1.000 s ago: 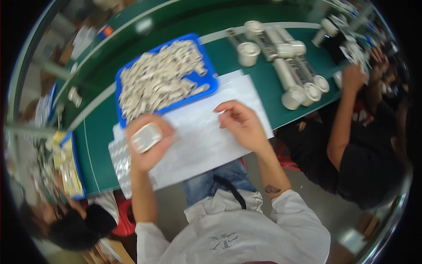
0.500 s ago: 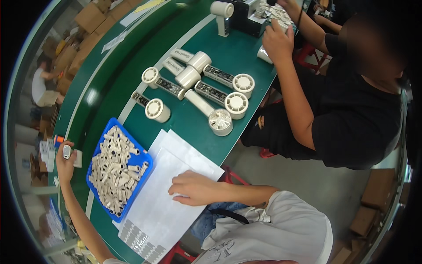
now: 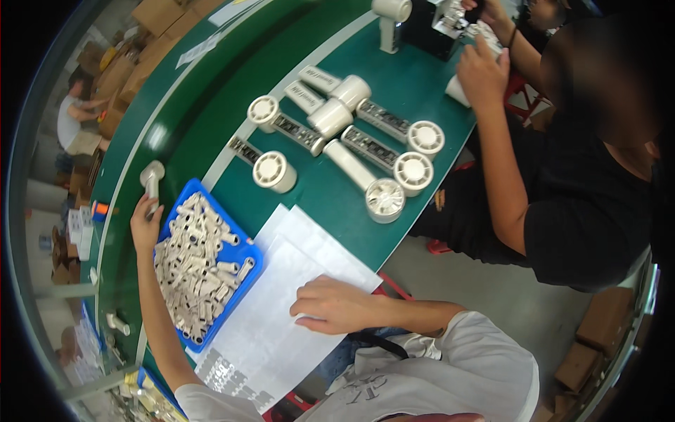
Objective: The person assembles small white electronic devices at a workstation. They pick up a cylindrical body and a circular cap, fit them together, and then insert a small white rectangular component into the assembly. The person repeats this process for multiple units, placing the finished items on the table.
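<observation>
My left hand (image 3: 146, 226) is closed round the lower handle of a white handheld fan (image 3: 152, 176), over the green belt on the left. The fan's round head points away from me. Beside that hand is a blue tray (image 3: 254, 266) heaped with small white plastic tube-like parts (image 3: 197, 264). My right hand (image 3: 330, 305) rests with curled fingers on white paper sheets (image 3: 281, 271). A pale bit shows under its fingertips, too small to name. Grey cut-out shapes, perhaps stickers, cover the sheets' near corner.
Several white fans (image 3: 329, 116), some with exposed circuit boards, lie on the green table beyond the sheets. At the right, a co-worker's hand (image 3: 484, 74) works by a black box (image 3: 430, 32). Another white part (image 3: 118, 323) lies on the belt near my left forearm.
My left hand has moved right and farther away with the fan, which now shows its head and handle. My right hand stays on the sheets. The view has shifted slightly.
</observation>
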The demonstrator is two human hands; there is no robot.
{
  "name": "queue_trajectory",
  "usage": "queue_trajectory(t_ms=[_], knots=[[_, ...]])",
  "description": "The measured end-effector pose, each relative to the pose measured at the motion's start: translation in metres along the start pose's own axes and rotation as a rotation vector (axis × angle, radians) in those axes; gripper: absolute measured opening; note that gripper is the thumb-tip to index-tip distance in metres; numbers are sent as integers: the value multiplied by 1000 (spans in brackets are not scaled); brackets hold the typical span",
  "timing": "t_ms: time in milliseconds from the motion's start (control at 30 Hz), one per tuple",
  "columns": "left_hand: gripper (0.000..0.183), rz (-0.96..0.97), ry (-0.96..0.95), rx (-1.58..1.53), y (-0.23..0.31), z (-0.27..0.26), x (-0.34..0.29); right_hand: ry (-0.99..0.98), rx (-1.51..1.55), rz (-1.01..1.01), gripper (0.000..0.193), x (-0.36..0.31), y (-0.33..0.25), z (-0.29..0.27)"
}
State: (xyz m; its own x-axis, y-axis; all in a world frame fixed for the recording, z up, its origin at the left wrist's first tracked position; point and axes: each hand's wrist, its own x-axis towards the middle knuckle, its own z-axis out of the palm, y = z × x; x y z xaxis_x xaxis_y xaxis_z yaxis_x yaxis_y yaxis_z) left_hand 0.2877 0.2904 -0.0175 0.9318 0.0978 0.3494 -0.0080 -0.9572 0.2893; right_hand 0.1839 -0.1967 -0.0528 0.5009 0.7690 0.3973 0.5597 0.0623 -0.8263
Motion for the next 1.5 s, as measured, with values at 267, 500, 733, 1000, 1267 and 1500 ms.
queue_trajectory(t_ms=[267, 500, 733, 1000, 1267, 1500], knots=[[21, -106, 298, -244, 85, 3, 22, 43, -50, 24, 10, 1, -5, 2], [46, 19, -284, -172, 269, 32, 34, 108, -9, 47, 7, -1, -2, 4], [81, -81, -271, -16, 305, 79, 11, 91, -1, 43, 7, 1, 3, 5], [51, -207, -29, -744, 288, 9, -50, 131, -4, -7, 5, 0, 5, 9], [70, -160, 103, -724, 238, -94, -252, 102, -27, -48, 6, 10, 8, 13], [55, -180, 45, -660, 219, -98, -334, 87, -38, 142, 9, 7, 6, 7]])
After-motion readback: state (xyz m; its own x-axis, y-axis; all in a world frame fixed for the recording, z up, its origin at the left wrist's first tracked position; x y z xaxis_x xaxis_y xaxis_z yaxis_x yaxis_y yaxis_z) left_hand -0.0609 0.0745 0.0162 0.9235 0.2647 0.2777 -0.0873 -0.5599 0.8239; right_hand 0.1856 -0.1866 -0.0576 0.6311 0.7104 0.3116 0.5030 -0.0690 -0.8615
